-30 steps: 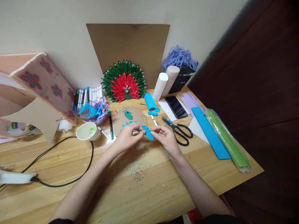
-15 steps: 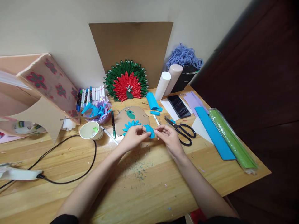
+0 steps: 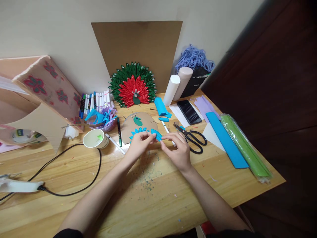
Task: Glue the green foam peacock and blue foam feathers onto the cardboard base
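Note:
Both my hands meet over the middle of the wooden table (image 3: 153,198). My left hand (image 3: 139,145) and my right hand (image 3: 177,150) pinch a small blue foam petal (image 3: 156,134) between their fingertips. The petal sits at the lower edge of a brown cardboard half-disc (image 3: 145,123) that carries a green bird shape (image 3: 137,121) and a row of blue petals (image 3: 138,131). A white marker (image 3: 166,128) lies just behind my right hand.
Black scissors (image 3: 194,138) lie right of my hands, then a phone (image 3: 188,111), blue and green sheet rolls (image 3: 237,145). A paper cup (image 3: 94,138), a black cable (image 3: 74,165), a glue gun (image 3: 17,186) and markers (image 3: 95,100) are left. A red-green peacock fan (image 3: 133,86) leans at the wall.
My right hand has moved in closer and over the blue petal, and both hands now press it at the edge of the cardboard half-disc. The camera has shifted slightly.

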Tool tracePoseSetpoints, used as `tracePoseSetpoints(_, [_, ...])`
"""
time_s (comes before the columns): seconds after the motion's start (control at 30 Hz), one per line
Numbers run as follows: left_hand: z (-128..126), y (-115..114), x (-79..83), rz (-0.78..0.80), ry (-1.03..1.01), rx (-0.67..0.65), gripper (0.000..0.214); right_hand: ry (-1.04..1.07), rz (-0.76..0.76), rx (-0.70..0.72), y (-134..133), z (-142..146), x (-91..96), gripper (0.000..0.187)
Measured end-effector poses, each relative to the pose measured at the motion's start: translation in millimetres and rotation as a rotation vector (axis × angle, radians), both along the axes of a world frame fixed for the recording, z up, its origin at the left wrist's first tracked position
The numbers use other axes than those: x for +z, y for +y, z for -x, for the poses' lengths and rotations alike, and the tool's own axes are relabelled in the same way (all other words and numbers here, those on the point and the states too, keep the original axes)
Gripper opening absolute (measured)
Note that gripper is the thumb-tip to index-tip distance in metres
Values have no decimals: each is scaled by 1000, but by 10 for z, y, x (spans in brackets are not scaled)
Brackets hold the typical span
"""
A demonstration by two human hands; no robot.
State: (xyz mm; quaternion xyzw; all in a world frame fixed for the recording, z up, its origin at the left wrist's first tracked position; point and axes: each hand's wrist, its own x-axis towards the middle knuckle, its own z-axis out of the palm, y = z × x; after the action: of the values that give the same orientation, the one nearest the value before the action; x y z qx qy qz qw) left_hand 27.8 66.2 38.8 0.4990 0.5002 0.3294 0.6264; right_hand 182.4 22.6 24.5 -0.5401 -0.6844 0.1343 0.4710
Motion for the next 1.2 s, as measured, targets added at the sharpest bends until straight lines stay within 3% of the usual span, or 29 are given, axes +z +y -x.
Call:
tracePoseSetpoints(0.6, [-40,-31,-25,-15,11,18,33,-61,-11,-16,7,-2,-12,9])
tracePoseSetpoints(1.03, [-13,-21,-3,129,-95,19,32,-48,13,8,15,-26,-9,12])
tracePoseSetpoints(1.2, [-19,-20,-36,109,-87,29,30,-51,26,25,13,-25,-1,12])
